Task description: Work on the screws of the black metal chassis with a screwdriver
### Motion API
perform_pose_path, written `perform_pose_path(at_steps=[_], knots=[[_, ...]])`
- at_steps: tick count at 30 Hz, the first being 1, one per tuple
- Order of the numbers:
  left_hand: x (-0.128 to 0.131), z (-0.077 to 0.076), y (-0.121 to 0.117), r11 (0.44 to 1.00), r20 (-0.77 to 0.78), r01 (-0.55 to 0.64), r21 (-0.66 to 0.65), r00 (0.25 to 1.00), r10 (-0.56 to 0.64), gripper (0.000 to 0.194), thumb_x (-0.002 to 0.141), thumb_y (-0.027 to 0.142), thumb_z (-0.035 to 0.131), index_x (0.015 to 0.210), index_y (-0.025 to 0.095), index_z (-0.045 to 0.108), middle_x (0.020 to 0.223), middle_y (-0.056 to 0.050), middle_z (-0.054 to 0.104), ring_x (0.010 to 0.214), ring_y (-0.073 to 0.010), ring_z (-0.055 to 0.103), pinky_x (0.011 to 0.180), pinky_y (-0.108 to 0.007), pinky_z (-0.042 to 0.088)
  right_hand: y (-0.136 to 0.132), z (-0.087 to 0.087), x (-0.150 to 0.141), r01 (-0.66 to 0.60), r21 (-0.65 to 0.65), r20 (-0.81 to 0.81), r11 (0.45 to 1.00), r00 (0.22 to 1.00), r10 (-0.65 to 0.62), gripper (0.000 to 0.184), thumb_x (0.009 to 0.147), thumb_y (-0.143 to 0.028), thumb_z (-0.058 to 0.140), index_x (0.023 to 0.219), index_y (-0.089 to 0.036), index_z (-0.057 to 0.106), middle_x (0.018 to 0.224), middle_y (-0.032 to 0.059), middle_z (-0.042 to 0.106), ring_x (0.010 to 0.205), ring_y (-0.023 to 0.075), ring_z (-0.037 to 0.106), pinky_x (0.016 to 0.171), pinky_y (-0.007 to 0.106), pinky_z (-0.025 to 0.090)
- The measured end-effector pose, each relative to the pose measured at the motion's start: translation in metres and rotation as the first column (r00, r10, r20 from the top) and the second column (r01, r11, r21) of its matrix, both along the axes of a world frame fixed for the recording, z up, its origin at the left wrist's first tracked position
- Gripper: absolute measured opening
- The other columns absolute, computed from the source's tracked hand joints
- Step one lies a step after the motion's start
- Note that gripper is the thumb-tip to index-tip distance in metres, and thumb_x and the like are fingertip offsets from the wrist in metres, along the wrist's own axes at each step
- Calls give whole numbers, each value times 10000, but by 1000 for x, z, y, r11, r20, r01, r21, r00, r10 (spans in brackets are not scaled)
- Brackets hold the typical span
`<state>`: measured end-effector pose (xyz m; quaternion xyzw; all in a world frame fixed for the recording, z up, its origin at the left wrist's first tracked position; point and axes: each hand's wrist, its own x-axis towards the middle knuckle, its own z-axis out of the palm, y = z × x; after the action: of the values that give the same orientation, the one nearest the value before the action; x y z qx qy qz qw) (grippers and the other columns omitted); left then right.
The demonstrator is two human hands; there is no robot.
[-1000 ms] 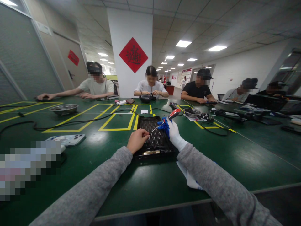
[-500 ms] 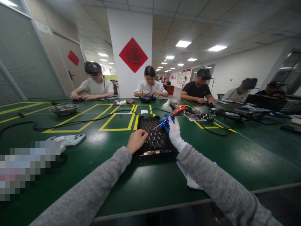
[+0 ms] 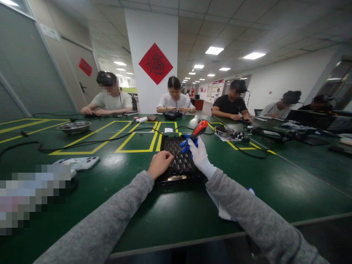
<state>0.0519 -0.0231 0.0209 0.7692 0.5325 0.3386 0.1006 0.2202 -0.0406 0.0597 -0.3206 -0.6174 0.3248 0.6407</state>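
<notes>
A black tray-like casing point(image 3: 180, 167) with rows of small metallic pieces inside lies in front of me on the green table. My bare left hand point(image 3: 161, 164) rests over its left edge, fingers pinched together; whatever they hold is hidden. My right hand point(image 3: 200, 154), in a white glove with blue fingertips, grips a screwdriver point(image 3: 200, 129) with a red and black handle. The handle tilts up to the right, and the shaft slants down toward my left fingertips above the casing. Under my right forearm lies another white glove point(image 3: 224, 211).
A phone point(image 3: 79, 163) lies to the left, and a metal bowl point(image 3: 74, 127) stands farther back. Black cables point(image 3: 110, 139) cross yellow tape lines on the table. Another bowl point(image 3: 224, 131) and tools sit at the back right. Several people work across the table.
The screwdriver has swung more upright, and its shaft has come closer to my left fingertips. My right hand has shifted slightly left; my left hand stays nearly still.
</notes>
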Motion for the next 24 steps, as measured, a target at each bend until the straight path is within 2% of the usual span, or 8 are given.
perform_pose_path(at_steps=[7,13,20,24], knots=[[0,0,-1,1000,-29,-17,-7,999,17,259,762,326,445,643,168,612,659,-26,603,647,-153,537,604,-247,347,-11,3,0,-53,69,173,996,984,41,334,793,-353,486,1086,-191,490,863,46,649,670,137,600,662,284,497],[1,3,-2,1000,-61,3,12,998,-2,265,781,312,427,651,164,604,693,-28,611,673,-150,540,635,-248,354,-13,3,3,-74,128,316,989,948,30,346,785,-322,505,1102,-183,511,899,52,650,813,173,608,765,321,474],[2,7,-7,999,-103,19,33,995,-15,350,832,348,349,657,178,600,727,-35,591,733,-165,531,657,-262,355,-14,3,2,-9,119,244,993,970,-21,338,786,-336,502,1087,-181,515,907,53,647,730,151,603,710,292,481],[2,8,-7,999,-41,8,52,999,-5,390,850,391,319,670,174,589,742,-38,575,754,-167,520,692,-269,366,-14,4,1,39,104,163,994,985,-56,324,780,-353,502,1055,-184,519,844,38,646,644,127,580,633,262,480]])
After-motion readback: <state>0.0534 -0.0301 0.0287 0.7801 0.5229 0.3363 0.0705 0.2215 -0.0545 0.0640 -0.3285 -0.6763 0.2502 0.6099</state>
